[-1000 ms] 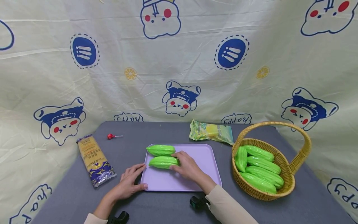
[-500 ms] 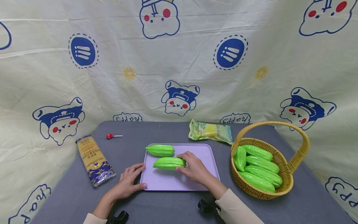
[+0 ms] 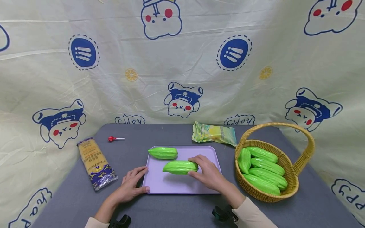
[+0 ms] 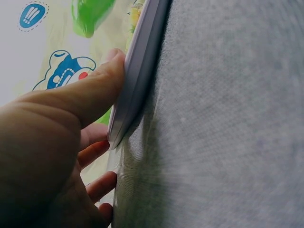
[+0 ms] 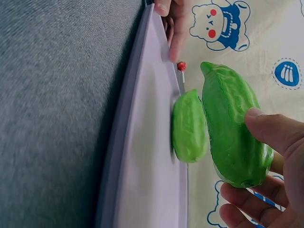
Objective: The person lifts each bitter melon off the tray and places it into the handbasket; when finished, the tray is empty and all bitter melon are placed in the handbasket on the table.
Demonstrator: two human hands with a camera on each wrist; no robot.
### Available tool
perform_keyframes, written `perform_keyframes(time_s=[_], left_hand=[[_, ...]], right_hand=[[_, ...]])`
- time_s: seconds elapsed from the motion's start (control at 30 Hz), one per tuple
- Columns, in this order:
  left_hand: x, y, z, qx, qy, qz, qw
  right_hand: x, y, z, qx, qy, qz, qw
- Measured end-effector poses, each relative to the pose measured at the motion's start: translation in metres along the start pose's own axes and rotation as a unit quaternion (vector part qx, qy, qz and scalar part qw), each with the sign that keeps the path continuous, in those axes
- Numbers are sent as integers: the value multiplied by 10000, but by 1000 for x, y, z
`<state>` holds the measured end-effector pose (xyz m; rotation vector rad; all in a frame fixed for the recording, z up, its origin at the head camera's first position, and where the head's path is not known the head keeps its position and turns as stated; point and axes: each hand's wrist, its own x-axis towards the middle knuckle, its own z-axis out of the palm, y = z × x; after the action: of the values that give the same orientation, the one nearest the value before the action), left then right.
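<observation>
My right hand [image 3: 209, 172] holds a green ridged gourd [image 3: 178, 167] by its right end, with thumb and fingers on either side. In the right wrist view this gourd [image 5: 232, 128] is raised above the lilac tray [image 3: 168, 185]. A second gourd [image 3: 163, 153] lies at the tray's back left. My left hand [image 3: 133, 183] rests at the tray's front left corner. The left wrist view shows its thumb [image 4: 107, 78] along the tray rim [image 4: 137, 71], with loosely bent fingers beside the corner.
A wicker basket [image 3: 239, 180] with several green gourds stands on the right, its handle arching high. Behind the tray lies a green-yellow packet [image 3: 214, 133]. A gold and blue packet [image 3: 97, 164] and a red lollipop [image 3: 115, 138] lie on the left. A printed cloth hangs behind.
My right hand has lifted the front gourd from beside the other one and moved it rightward over the tray. My left hand has stayed at the tray's corner.
</observation>
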<state>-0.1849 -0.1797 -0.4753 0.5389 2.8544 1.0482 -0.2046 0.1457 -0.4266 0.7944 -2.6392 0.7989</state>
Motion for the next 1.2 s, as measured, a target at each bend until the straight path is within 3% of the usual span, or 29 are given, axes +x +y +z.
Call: perform_keyframes(time_s=[0.9,1.2], left_hand=[[0,-2,-1,-36,-77,86,9999],[1,-2,-1,-72,-120,51,9999]], right_hand=[[-36,26,-55,-526,508,192,9971],[-48,33,-78,-515,435,660,9955]])
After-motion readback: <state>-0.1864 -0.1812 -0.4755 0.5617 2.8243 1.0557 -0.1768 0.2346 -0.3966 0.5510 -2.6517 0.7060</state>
